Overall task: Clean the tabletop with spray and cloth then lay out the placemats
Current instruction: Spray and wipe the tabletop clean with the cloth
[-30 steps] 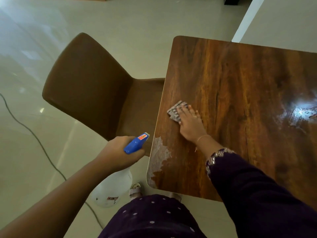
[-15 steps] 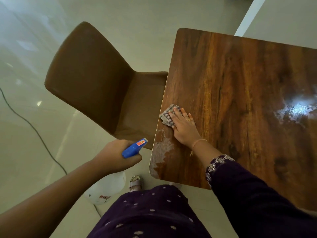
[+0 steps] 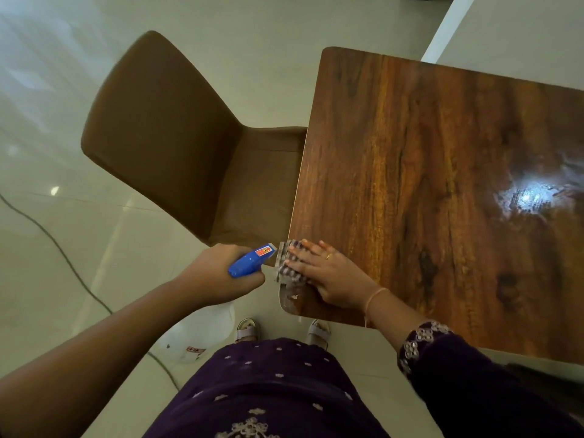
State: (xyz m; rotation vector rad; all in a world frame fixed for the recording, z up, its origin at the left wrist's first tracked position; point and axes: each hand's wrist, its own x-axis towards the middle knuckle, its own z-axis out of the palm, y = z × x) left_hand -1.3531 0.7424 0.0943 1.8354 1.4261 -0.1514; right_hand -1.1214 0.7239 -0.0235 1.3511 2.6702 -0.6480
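My right hand (image 3: 328, 273) presses a checked grey cloth (image 3: 286, 262) flat onto the near left corner of the dark wooden tabletop (image 3: 426, 184). The cloth hangs slightly over the table's left edge. A small patch of whitish foam (image 3: 289, 297) remains just below the cloth at the corner. My left hand (image 3: 218, 273) holds a spray bottle (image 3: 251, 263) with a blue trigger head beside the table; its white body (image 3: 196, 336) hangs below my hand. No placemats are in view.
A brown upholstered chair (image 3: 177, 143) is pushed against the table's left edge. A dark cable (image 3: 63, 254) runs across the pale tiled floor at left. A wet glare spot (image 3: 531, 197) shines on the table at right. My sandalled feet (image 3: 249, 330) stand at the corner.
My right hand has dragged the cloth toward me along the left edge, down over most of the foam patch at the corner. The spray bottle has come closer to the table corner.
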